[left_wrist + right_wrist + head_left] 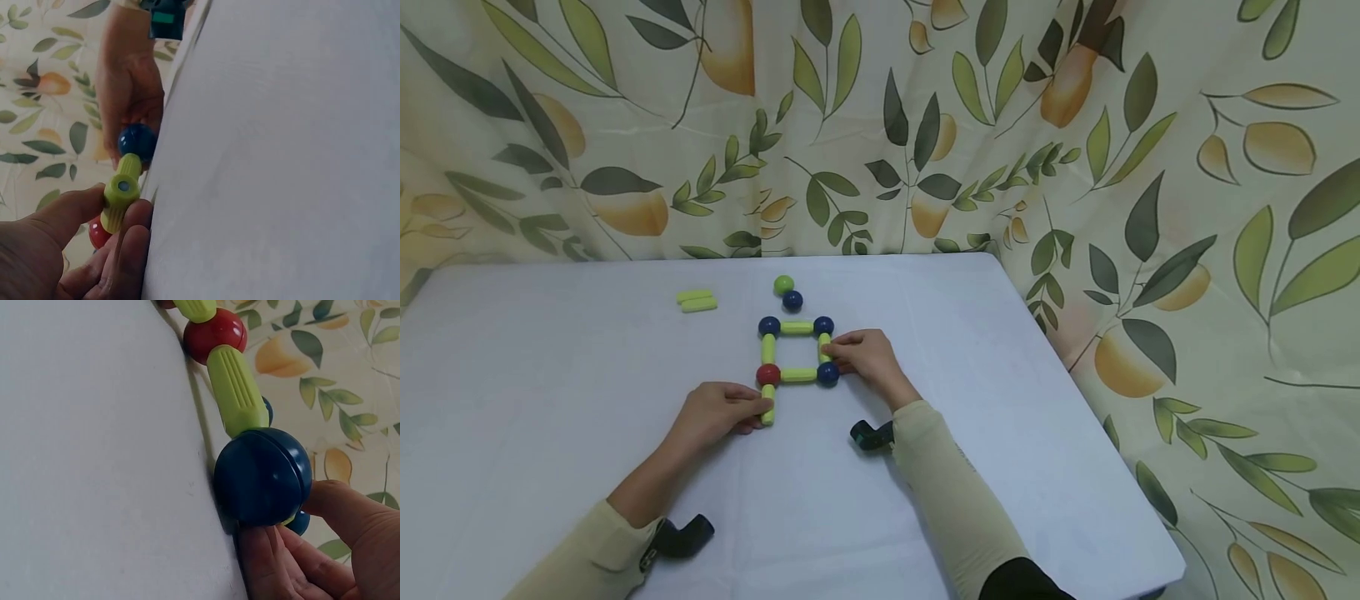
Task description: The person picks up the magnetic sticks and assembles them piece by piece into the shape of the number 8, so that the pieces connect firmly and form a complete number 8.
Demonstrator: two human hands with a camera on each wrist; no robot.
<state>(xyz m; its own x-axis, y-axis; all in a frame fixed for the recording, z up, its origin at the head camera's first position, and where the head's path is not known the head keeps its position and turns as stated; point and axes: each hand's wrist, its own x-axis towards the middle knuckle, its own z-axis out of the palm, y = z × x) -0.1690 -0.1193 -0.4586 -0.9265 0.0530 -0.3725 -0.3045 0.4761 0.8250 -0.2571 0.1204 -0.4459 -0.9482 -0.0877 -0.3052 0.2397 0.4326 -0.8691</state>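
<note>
No text, label, brand or number can be read. At the wrist of the right hand (133,90), the dark wrist camera (167,31) carries a small green patch (164,18); any lettering on it is too blurred to tell. Behind the same hand, the sleeve (951,492) shows a faint dark mark, too small to tell whether it is writing

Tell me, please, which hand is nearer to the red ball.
Left: the left hand pinches a stick touching the red ball; the right hand is across the square, at its right side.
</note>
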